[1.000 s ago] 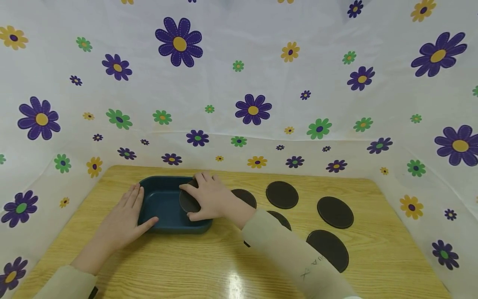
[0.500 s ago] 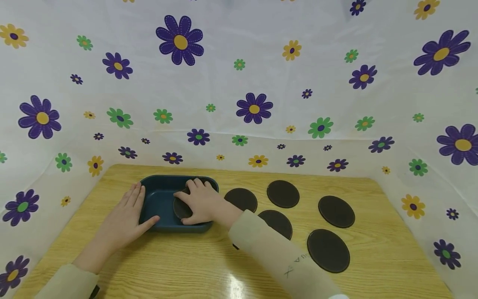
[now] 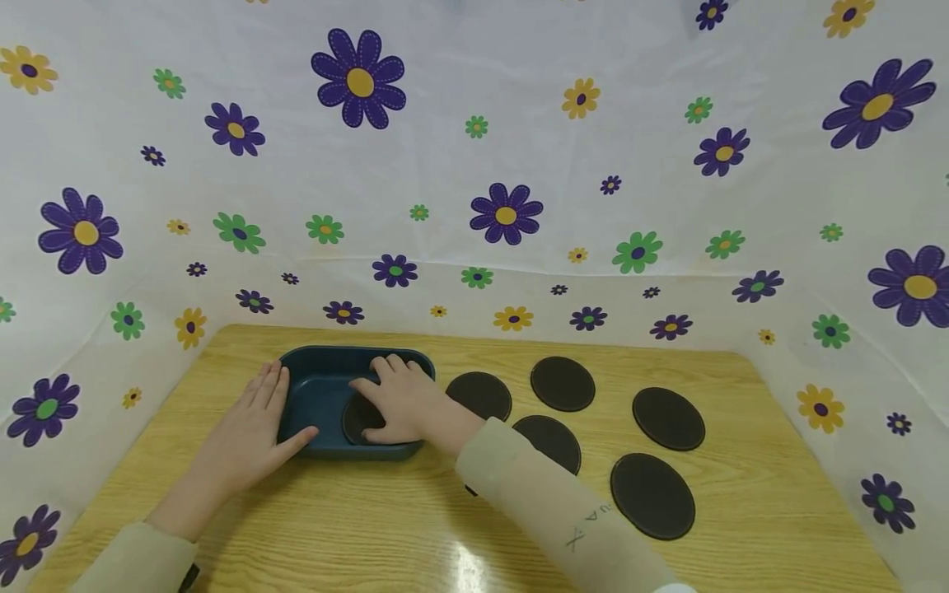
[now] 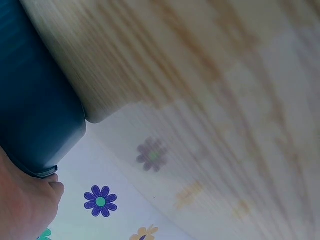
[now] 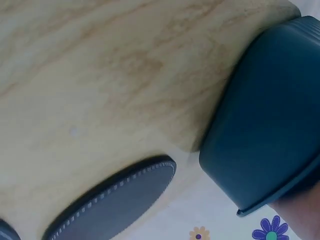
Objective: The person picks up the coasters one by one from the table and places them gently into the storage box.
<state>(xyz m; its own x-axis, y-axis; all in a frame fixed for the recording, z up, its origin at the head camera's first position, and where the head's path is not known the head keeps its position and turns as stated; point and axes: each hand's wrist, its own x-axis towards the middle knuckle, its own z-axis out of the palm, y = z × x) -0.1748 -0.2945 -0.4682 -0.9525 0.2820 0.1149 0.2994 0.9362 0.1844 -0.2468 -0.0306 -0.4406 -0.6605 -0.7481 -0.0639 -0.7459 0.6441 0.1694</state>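
Note:
A dark teal rectangular bin (image 3: 315,412) stands at the left of the table. My left hand (image 3: 240,432) lies with straight fingers along its left wall, thumb across the near rim. Over the bin's right end my right hand (image 3: 404,403) reaches inside, fingers spread above a round black coaster (image 3: 356,418). That coaster lies flat on the bin floor, partly hidden under the hand. In the left wrist view the bin wall (image 4: 35,90) fills the left side, with part of the left hand (image 4: 25,200) at its rim. The right wrist view shows the bin's outer wall (image 5: 270,105).
Several more black coasters lie spaced out on the wooden table (image 3: 356,527) to the right, including a far one (image 3: 563,384), a right one (image 3: 669,418) and a near one (image 3: 652,496). A white flowered cloth (image 3: 445,165) encloses the back and sides.
My right hand has moved left and down into the bin with the coaster, which went from tilted to flat on the floor; the fingers have loosened from it. The left hand stays.

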